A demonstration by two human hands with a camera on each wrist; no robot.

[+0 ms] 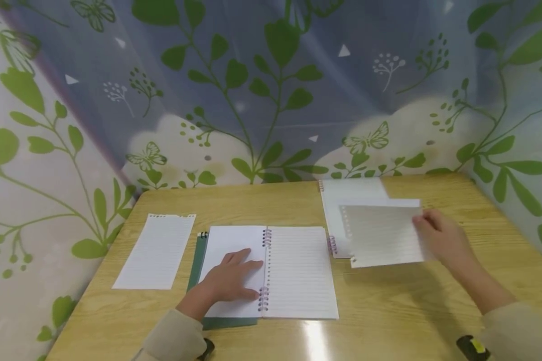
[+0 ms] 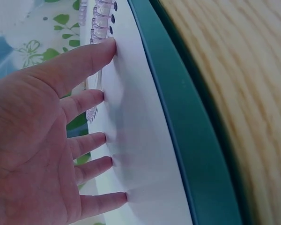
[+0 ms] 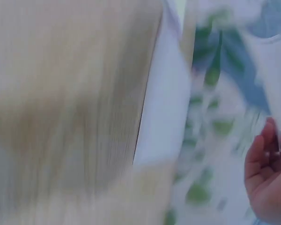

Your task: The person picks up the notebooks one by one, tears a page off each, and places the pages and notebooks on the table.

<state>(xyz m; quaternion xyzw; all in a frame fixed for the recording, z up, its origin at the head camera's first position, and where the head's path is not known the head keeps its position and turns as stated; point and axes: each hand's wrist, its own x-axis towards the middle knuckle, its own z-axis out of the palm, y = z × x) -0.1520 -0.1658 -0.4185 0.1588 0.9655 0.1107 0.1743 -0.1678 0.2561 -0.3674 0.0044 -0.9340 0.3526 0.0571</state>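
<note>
A spiral notebook (image 1: 302,271) lies open on the table, its lined page on the right and a dark green cover (image 2: 175,117) showing under the left side. My left hand (image 1: 232,281) rests on the left page with fingers spread; in the left wrist view its fingertips touch the paper beside the coil. My right hand (image 1: 438,235) pinches a loose lined sheet (image 1: 384,233) by its right edge and holds it above the table. Holes run down that sheet's left edge, and its lower left corner looks torn. Behind it, partly hidden, lies a second spiral notebook (image 1: 352,190).
Another loose lined sheet (image 1: 155,253) with a ragged top edge lies at the left of the wooden table (image 1: 262,203). A leaf-patterned curtain (image 1: 271,100) hangs along the table's back and sides.
</note>
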